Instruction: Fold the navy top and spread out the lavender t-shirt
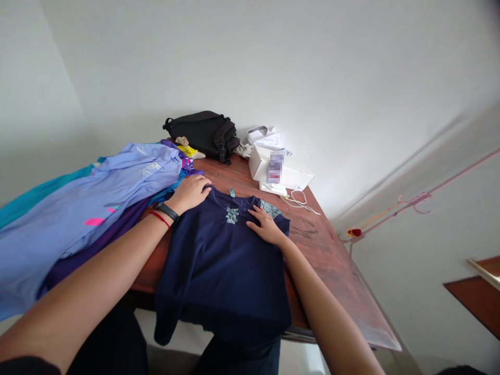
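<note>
A navy long-sleeved shirt lies spread on the wooden table, its neckline at the far end and its hem hanging over the near edge. A patterned grey-blue patch shows on its chest, another on its right shoulder. My left hand rests on the left shoulder by the collar, fingers stretched out. Flat on the upper right of the chest, my right hand has its fingers spread. One sleeve runs down the shirt's left side; the right sleeve is mostly out of sight.
Lavender, purple and teal clothes are heaped at the left, over the table's edge. Along the wall stand a black backpack, a white box and a white cloth bag. A white cable trails across the wooden table.
</note>
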`<control>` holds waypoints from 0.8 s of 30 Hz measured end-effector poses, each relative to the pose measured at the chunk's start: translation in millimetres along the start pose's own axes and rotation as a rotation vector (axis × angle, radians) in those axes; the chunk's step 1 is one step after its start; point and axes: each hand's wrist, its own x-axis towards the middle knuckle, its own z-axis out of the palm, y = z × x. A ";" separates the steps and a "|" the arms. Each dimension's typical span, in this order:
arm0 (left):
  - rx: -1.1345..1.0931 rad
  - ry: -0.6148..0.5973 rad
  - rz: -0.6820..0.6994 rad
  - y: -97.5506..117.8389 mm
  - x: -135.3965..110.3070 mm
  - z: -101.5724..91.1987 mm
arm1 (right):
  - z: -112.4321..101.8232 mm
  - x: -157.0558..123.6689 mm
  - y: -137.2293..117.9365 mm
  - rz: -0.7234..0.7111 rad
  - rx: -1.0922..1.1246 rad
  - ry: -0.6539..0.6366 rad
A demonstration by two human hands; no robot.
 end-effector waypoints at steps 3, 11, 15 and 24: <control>-0.109 -0.048 0.207 21.3 -2.5 5.8 | 0.9 0.0 0.3 -0.015 -0.001 0.015; -0.055 -0.336 0.301 33.8 -13.3 40.2 | -0.5 -0.5 -2.6 -0.026 -0.029 0.009; -0.048 -0.376 0.272 30.8 -11.5 38.6 | 0.0 -0.3 -2.2 -0.024 -0.023 0.021; -0.068 -0.382 0.254 32.4 -11.3 36.4 | 0.5 0.1 -1.2 -0.019 -0.029 0.007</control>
